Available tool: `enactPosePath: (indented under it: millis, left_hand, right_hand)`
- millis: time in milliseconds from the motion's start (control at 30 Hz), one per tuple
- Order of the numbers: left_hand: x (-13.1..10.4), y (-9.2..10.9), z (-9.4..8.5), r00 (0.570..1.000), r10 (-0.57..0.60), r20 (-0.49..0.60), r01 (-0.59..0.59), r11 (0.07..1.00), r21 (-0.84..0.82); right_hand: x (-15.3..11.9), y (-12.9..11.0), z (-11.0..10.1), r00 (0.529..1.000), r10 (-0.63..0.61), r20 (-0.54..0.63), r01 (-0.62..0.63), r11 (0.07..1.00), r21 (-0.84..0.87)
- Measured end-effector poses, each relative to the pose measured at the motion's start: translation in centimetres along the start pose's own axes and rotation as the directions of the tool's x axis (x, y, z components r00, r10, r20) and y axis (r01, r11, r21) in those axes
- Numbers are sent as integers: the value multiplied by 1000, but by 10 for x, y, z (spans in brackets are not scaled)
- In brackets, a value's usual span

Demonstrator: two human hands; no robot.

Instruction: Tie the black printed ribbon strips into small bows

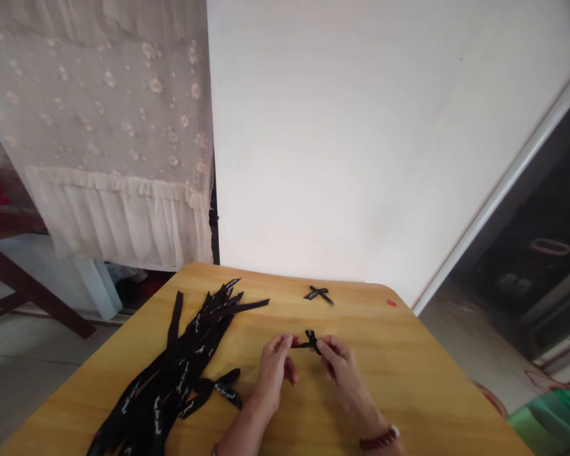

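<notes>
A small black ribbon bow (311,339) is held between my two hands over the wooden table. My left hand (276,366) pinches a ribbon end that sticks out to the left. The fingers of my right hand (339,362) are closed on the right side of the knot. Left of my hands lies a large pile of black ribbon strips (185,367) with white lettering. Another black bow (221,386) rests against the pile's right edge. Farther back on the table is a finished-looking small bow (319,293) with two tails.
The wooden table (408,392) meets a white wall (361,139) at its back edge. A small red item (391,303) lies near the back right corner. A lace curtain (123,126) hangs at the left, and a green object (551,421) stands beyond the right edge.
</notes>
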State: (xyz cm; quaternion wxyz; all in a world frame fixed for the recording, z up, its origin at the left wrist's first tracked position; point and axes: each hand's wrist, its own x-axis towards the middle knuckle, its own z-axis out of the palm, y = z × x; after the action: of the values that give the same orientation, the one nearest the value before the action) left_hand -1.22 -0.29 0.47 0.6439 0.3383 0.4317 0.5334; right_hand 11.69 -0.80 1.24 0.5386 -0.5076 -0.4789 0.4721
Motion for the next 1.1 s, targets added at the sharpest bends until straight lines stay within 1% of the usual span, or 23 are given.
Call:
enactPosePath:
  millis: [100, 233, 367, 433, 533, 633, 700, 767, 833, 933, 1000, 1100]
  left_hand:
    - [2, 0, 0, 1000, -8, -7, 8, 1000, -2]
    - [3, 0, 1, 999, 46, -10, -46, 998, 42]
    - [3, -1, 2, 998, 64, -3, -64, 994, 87]
    - [3, -2, 2, 997, 76, 6, -77, 991, 109]
    - [3, 1, 0, 996, 86, -1, -86, 992, 92]
    - [4, 7, -5, 999, 54, -6, -53, 998, 25]
    - [4, 11, -8, 999, 11, 46, -11, 1000, 16]
    - [3, 13, -9, 988, -69, 139, 62, 997, 55]
    - [0, 12, -9, 956, -169, 239, 145, 983, 113]
    - [-4, 10, -7, 884, -270, 381, 239, 963, 126]
    - [-6, 8, -6, 856, -302, 419, 298, 951, 77]
    - [-7, 9, -5, 848, -319, 424, 349, 937, 7]
  right_hand:
    - [-1, -2, -2, 999, 32, -5, -31, 998, 48]
    - [0, -1, -3, 996, 83, -15, -81, 990, 114]
    - [1, 3, -4, 993, 122, 4, -121, 981, 151]
    - [2, 3, -4, 994, 107, 7, -107, 983, 150]
    - [3, 1, -6, 999, 40, 26, -43, 993, 108]
    - [3, -4, -10, 992, -12, 128, 8, 999, 34]
    - [3, -7, -13, 979, -18, 203, 22, 1000, -15]
    - [2, -10, -16, 965, -21, 262, 36, 998, -52]
    - [1, -12, -18, 952, -17, 306, 38, 997, -64]
    - [-1, -16, -20, 946, -17, 325, 39, 997, -62]
    - [-2, -18, -21, 950, -33, 310, 56, 996, -66]
    - [-2, -21, -22, 951, -57, 305, 83, 994, -74]
